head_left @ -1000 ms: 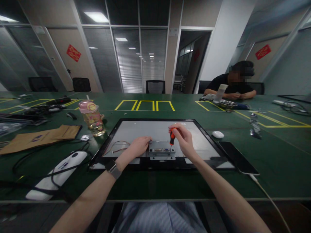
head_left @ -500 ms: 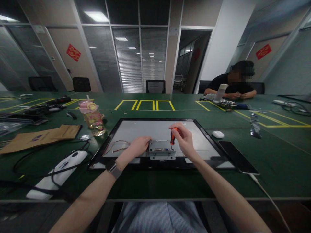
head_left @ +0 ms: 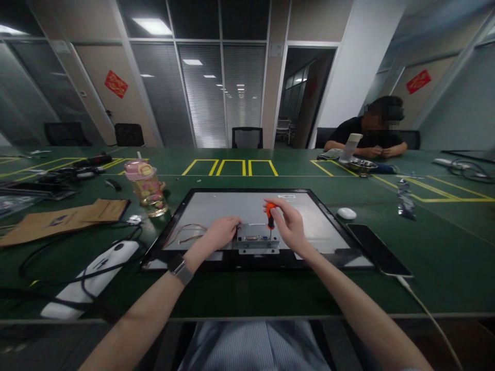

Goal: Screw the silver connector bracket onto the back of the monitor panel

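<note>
A flat panel with a black frame [head_left: 247,191] lies on the green table, its grey back facing up. Near its front edge sits a metal bracket [head_left: 258,245] with ports along its front. My right hand [head_left: 288,222] is closed on the handle of an orange and black screwdriver [head_left: 270,216], which stands nearly upright with its tip at the right part of the bracket. At the bracket's left end rests my left hand [head_left: 223,232], its fingertips against the edge. Thin cables [head_left: 187,232] lie on the panel left of that hand.
Left of the panel are a drink bottle [head_left: 147,188], a brown paper envelope [head_left: 65,219] and a white power strip [head_left: 93,278] with black cables. A phone [head_left: 379,250] and a white case [head_left: 347,213] lie right. Another person [head_left: 367,134] sits across the table.
My right hand and the screwdriver have shifted slightly left, and the screwdriver leans less. My left hand stays at the bracket.
</note>
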`<action>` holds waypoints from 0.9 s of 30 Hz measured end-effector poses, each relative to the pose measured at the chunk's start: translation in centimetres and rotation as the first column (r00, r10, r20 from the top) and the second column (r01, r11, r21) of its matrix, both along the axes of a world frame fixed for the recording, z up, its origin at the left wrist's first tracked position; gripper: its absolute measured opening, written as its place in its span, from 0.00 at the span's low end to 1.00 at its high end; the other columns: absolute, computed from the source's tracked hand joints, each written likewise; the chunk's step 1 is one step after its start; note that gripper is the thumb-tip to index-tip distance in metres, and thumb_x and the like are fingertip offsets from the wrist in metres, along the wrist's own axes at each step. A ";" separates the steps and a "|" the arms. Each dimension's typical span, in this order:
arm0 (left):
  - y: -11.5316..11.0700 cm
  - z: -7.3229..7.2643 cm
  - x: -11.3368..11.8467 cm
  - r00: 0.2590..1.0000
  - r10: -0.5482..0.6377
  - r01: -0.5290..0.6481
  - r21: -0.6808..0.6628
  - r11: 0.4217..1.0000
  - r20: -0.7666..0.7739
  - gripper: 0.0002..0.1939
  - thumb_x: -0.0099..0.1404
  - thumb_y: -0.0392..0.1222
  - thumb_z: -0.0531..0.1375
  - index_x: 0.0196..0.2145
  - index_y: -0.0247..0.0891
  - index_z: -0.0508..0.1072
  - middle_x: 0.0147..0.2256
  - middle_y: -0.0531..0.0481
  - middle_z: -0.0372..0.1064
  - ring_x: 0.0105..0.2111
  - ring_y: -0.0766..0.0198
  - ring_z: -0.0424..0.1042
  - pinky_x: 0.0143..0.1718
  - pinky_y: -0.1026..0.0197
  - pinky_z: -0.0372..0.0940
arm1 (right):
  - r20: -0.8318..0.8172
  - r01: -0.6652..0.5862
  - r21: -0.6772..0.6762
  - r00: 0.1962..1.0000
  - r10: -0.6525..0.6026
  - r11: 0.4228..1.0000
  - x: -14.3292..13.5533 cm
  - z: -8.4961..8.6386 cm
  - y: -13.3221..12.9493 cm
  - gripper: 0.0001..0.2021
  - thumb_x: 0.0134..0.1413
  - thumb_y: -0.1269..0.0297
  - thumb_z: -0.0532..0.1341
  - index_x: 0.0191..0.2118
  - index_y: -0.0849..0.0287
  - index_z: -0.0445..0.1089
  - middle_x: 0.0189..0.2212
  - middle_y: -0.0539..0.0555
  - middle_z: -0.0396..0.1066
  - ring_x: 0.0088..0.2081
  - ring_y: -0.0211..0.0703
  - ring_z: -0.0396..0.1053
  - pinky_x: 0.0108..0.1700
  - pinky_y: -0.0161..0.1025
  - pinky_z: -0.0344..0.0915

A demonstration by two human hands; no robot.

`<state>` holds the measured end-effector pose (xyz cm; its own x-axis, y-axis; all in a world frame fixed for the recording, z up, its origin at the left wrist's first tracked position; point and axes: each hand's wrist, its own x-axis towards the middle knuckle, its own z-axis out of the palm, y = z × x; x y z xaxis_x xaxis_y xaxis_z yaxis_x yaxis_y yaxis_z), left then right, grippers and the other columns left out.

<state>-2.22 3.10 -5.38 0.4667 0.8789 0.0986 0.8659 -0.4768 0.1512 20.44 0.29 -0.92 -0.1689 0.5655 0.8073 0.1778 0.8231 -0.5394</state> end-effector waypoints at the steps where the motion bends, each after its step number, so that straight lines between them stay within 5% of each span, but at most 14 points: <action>1: 0.0 0.0 0.0 1.000 0.000 0.000 0.003 1.000 0.000 0.17 0.69 0.34 0.47 0.52 0.37 0.69 0.48 0.41 0.73 0.48 0.54 0.73 0.50 0.54 0.66 | -0.001 0.042 0.030 0.999 -0.042 0.999 0.0 0.0 0.0 0.09 0.63 0.66 0.57 0.47 0.52 0.71 0.36 0.53 0.71 0.38 0.45 0.70 0.42 0.45 0.66; 6: 0.0 0.0 0.0 1.000 -0.006 0.006 0.004 1.000 0.003 0.17 0.69 0.33 0.47 0.51 0.39 0.70 0.48 0.43 0.73 0.47 0.55 0.73 0.49 0.55 0.66 | -0.035 0.168 0.077 0.985 -0.166 0.983 0.0 0.1 0.0 0.04 0.56 0.65 0.64 0.39 0.53 0.72 0.32 0.52 0.66 0.36 0.45 0.67 0.41 0.45 0.65; 12: 0.0 0.2 0.0 1.000 0.006 -0.006 0.002 1.000 -0.004 0.17 0.70 0.34 0.47 0.52 0.37 0.69 0.49 0.42 0.73 0.47 0.55 0.74 0.49 0.54 0.66 | -0.017 0.048 0.016 0.999 -0.048 0.999 0.3 0.0 -0.3 0.13 0.66 0.67 0.50 0.46 0.53 0.70 0.40 0.56 0.72 0.43 0.47 0.70 0.46 0.47 0.65; 22: 0.0 0.0 0.0 1.000 0.002 -0.002 0.007 1.000 -0.004 0.17 0.69 0.34 0.48 0.52 0.38 0.69 0.48 0.43 0.73 0.47 0.55 0.73 0.49 0.55 0.66 | -0.009 0.111 0.092 0.994 -0.111 0.990 -0.1 0.4 -0.1 0.05 0.59 0.67 0.60 0.41 0.54 0.71 0.34 0.53 0.68 0.36 0.45 0.68 0.41 0.45 0.65; 27: 0.1 -0.1 -0.1 1.000 -0.005 0.005 0.016 1.000 0.006 0.17 0.69 0.34 0.47 0.51 0.38 0.70 0.48 0.42 0.73 0.47 0.55 0.73 0.49 0.55 0.66 | 0.006 0.097 0.078 0.995 -0.098 0.992 0.1 0.2 -0.4 0.09 0.63 0.67 0.54 0.44 0.54 0.71 0.38 0.55 0.69 0.41 0.47 0.68 0.43 0.46 0.65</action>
